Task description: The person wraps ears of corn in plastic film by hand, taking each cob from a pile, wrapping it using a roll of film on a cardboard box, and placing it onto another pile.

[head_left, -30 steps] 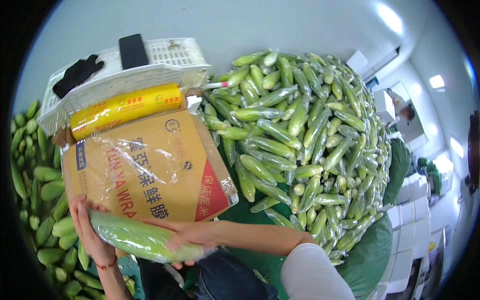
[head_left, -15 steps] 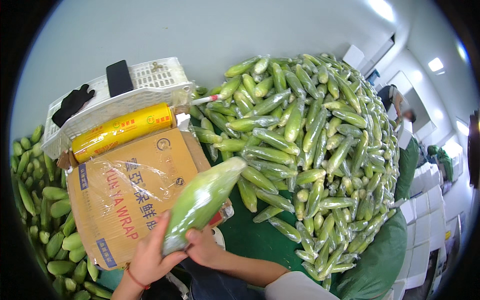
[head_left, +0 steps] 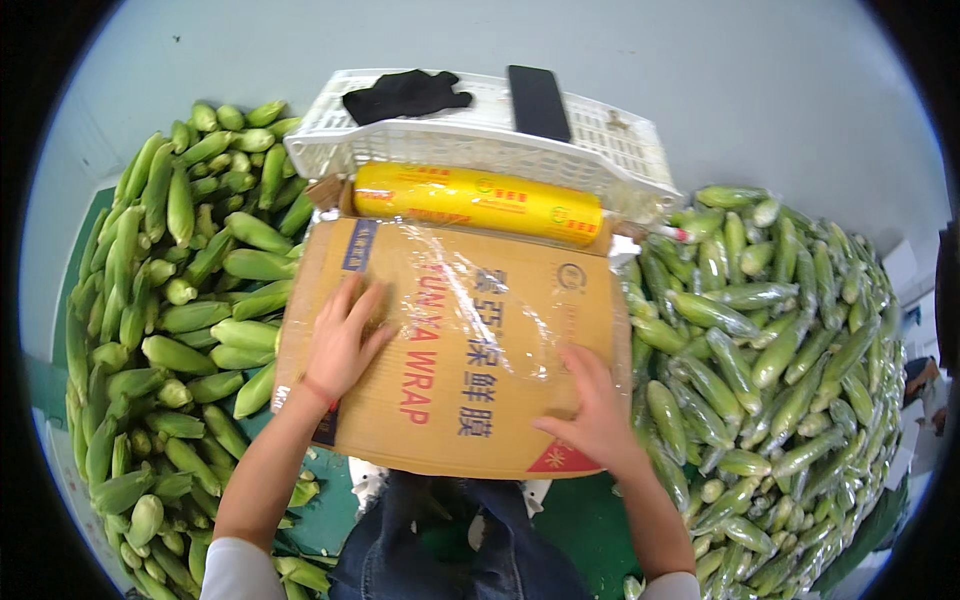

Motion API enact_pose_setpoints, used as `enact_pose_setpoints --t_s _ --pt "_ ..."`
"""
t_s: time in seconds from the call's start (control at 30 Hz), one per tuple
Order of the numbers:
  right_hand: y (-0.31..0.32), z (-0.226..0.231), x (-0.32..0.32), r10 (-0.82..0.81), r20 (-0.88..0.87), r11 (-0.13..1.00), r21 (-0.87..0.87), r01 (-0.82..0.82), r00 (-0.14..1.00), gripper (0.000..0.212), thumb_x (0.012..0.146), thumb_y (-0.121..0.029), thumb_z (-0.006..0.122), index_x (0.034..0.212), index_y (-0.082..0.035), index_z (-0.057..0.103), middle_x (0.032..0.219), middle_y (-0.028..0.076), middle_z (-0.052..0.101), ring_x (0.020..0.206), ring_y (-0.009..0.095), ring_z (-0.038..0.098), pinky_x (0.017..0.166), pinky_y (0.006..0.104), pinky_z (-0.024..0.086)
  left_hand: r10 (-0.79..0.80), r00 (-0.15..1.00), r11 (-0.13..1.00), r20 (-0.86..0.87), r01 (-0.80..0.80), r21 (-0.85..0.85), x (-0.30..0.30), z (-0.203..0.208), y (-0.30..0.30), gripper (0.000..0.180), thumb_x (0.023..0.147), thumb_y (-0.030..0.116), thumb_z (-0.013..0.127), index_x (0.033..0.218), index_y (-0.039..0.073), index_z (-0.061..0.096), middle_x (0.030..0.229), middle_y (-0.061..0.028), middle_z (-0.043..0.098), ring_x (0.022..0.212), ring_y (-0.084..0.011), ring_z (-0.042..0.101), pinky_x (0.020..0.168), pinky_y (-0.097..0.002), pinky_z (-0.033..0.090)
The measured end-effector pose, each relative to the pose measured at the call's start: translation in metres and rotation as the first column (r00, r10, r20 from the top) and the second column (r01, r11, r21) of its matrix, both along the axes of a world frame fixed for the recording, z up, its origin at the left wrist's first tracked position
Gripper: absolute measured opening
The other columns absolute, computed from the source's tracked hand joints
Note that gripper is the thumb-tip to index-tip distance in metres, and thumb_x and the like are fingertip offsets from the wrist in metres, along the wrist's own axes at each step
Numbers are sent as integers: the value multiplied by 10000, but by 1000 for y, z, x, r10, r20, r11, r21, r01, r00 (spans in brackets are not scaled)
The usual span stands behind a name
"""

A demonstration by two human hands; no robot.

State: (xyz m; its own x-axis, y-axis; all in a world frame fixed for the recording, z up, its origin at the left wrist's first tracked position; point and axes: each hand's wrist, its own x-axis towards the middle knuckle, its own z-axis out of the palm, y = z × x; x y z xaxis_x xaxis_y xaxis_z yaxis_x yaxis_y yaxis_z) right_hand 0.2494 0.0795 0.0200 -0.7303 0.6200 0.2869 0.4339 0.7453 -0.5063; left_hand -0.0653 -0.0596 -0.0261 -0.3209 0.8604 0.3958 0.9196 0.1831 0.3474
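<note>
A cardboard box (head_left: 440,300) lies in front of me, with a roll of yellow cling film (head_left: 480,203) along its far edge. Clear film stretches over part of the box's top and shines in the light. At the box's left side my left hand (head_left: 345,335) has its fingers spread on or just above the cardboard. My right hand (head_left: 592,410) is near the right edge, fingers apart and thumb pointing inward. Neither hand holds anything. Unwrapped corn cobs (head_left: 190,320) in green husks are heaped at left; film-wrapped corn cobs (head_left: 770,360) are piled at right.
Behind the roll stands an upturned white plastic basket (head_left: 600,130) bearing a black glove (head_left: 405,97) and a dark phone (head_left: 538,103). Green floor (head_left: 575,510) shows below the box. At the far right edge, part of another person (head_left: 925,390) is visible.
The husked corn cob in wrap that both hands held has left them. Both hands are now spread over the box. The view has swung left, showing more unwrapped corn.
</note>
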Motion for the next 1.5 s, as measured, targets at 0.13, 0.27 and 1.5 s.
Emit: enact_pose_setpoints --t_s 0.13,0.27,1.5 --pt "30 -47 -56 15 28 999 29 -16 999 252 838 -185 693 1036 -44 629 1087 145 603 993 313 572 808 382 483 -144 986 988 -81 138 -72 -53 4 43 154 877 136 629 965 27 565 910 -155 647 903 -291 658 756 -390 519" --pt "23 -24 -37 -185 28 822 -543 171 982 176 888 -151 610 999 -15 619 864 114 621 799 242 599 752 351 475 -5 880 977 475 -97 190 -53 78 -12 133 813 -4 596 920 51 538 741 -107 624 587 -277 631 520 -335 501" --pt "-90 38 46 -149 38 731 -669 136 988 184 808 -129 692 950 -32 626 906 133 649 882 307 621 755 356 499 -432 902 895 15 431 -113 83 56 -3 604 697 403 752 1244 210 583 1057 -85 611 908 -260 615 777 -378 476"
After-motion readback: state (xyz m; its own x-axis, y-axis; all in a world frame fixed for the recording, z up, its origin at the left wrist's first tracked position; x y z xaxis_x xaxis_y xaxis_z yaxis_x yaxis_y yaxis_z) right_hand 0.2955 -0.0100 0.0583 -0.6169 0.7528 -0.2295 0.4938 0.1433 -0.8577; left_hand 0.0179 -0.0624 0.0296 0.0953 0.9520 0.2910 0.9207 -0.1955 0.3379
